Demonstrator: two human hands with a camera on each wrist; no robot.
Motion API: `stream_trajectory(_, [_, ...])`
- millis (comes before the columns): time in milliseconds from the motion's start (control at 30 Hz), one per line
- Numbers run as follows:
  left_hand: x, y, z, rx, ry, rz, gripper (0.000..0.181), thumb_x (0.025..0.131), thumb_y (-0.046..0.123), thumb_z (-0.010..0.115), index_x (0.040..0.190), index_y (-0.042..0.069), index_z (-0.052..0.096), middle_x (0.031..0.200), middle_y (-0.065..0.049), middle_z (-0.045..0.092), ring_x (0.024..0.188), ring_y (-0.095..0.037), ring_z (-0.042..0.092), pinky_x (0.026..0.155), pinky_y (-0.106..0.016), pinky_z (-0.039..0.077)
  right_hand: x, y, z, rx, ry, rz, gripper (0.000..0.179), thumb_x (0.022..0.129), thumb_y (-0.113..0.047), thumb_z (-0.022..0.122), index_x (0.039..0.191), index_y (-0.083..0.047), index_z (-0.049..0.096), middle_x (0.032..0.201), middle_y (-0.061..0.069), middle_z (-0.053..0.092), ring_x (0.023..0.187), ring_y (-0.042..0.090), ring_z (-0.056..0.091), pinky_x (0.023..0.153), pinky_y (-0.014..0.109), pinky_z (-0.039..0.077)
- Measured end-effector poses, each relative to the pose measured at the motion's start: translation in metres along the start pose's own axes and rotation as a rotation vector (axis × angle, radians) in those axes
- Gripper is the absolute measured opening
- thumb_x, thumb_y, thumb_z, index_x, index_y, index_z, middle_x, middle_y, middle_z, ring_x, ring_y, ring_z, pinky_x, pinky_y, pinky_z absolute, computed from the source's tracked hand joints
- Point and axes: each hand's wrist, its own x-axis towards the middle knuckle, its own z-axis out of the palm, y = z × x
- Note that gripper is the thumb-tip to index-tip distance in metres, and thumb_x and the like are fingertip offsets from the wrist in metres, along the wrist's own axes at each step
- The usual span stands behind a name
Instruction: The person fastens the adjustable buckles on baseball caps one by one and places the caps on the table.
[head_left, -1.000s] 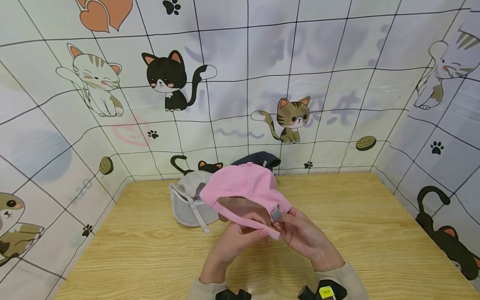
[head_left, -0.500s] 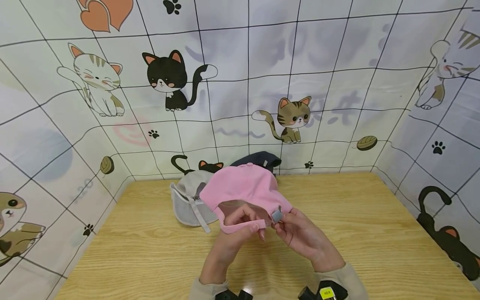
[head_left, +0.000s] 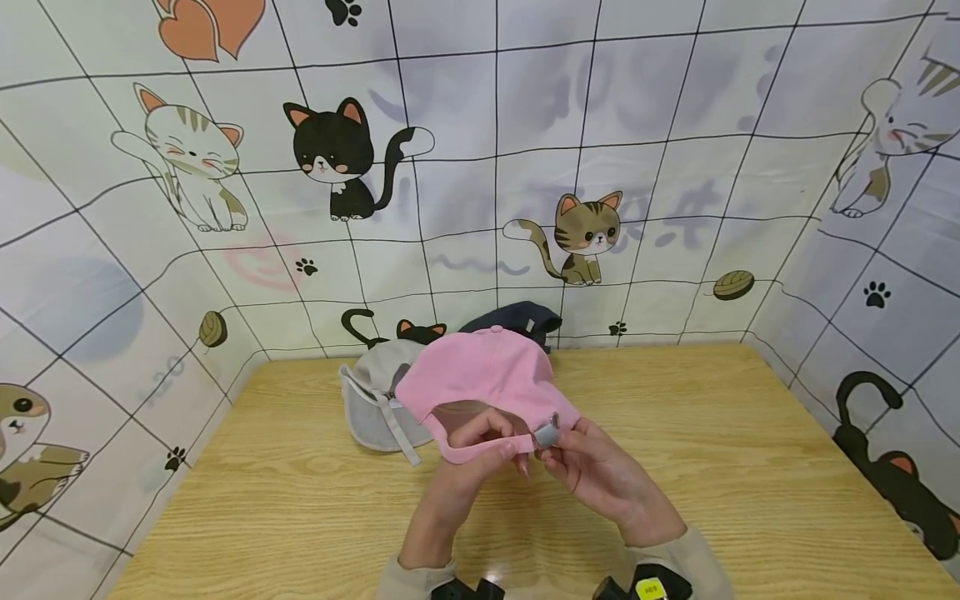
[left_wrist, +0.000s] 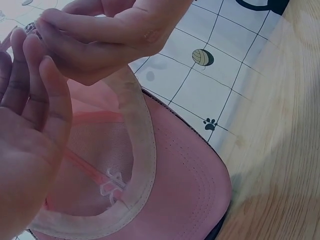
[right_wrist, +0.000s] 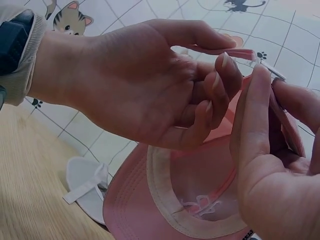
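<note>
A pink baseball cap (head_left: 483, 367) is held up over the table, its back opening facing me. My left hand (head_left: 468, 479) pinches the cap's pink strap (head_left: 480, 450) between thumb and fingers near its free end. At the right side of the opening, my right hand (head_left: 607, 475) pinches the cap edge by the metal buckle (head_left: 546, 433). The strap's end meets the buckle; whether it has passed inside cannot be told. In the left wrist view the underside of the pink brim (left_wrist: 190, 175) shows. The right wrist view shows the strap tip close to the buckle.
A grey cap (head_left: 375, 417) with a loose strap lies on the wooden table (head_left: 300, 517) behind and left of the pink cap. A dark navy cap (head_left: 517, 318) sits at the back by the wall. Cat-printed cloth (head_left: 465, 192) encloses the table's back and sides.
The left hand has drawn the strap's end back from below the buckle, then brought it rightward up to the buckle. The right hand has barely moved.
</note>
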Motion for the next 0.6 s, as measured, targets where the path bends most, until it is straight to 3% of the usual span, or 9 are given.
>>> stream_trajectory(167, [-0.0001, -0.0010, 0.0000, 0.005, 0.014, -0.009, 0.007, 0.088, -0.005, 0.044, 0.084, -0.009, 0.040, 0.073, -0.028, 0.047, 0.069, -0.021, 0.055, 0.065, -0.035, 0.049, -0.0003, 0.0009, 0.0014, 0.005, -0.002, -0.002, 0.021, 0.094, 0.003, 0.028, 0.103, -0.004, 0.046, 0.096, 0.007, 0.058, 0.085, 0.013, 0.060, 0.076, 0.019, 0.047])
stream_trajectory(433, [-0.0003, -0.0038, -0.0008, 0.039, 0.075, -0.070, 0.003, 0.088, -0.004, 0.048, 0.089, -0.007, 0.046, 0.082, -0.009, 0.055, 0.073, -0.019, 0.057, 0.068, -0.036, 0.050, 0.0011, 0.0023, 0.0034, 0.027, 0.012, -0.012, 0.024, 0.094, 0.003, 0.027, 0.104, -0.004, 0.048, 0.096, 0.007, 0.058, 0.087, 0.013, 0.059, 0.079, 0.020, 0.046])
stream_trajectory(600, [0.0010, -0.0046, 0.0007, 0.047, 0.114, -0.089, 0.006, 0.088, -0.003, 0.050, 0.093, -0.005, 0.051, 0.088, -0.009, 0.054, 0.076, -0.017, 0.058, 0.070, -0.036, 0.050, 0.0028, 0.0039, 0.0054, 0.034, 0.018, -0.030, 0.026, 0.095, 0.002, 0.025, 0.105, -0.002, 0.049, 0.099, 0.009, 0.060, 0.090, 0.015, 0.059, 0.080, 0.020, 0.046])
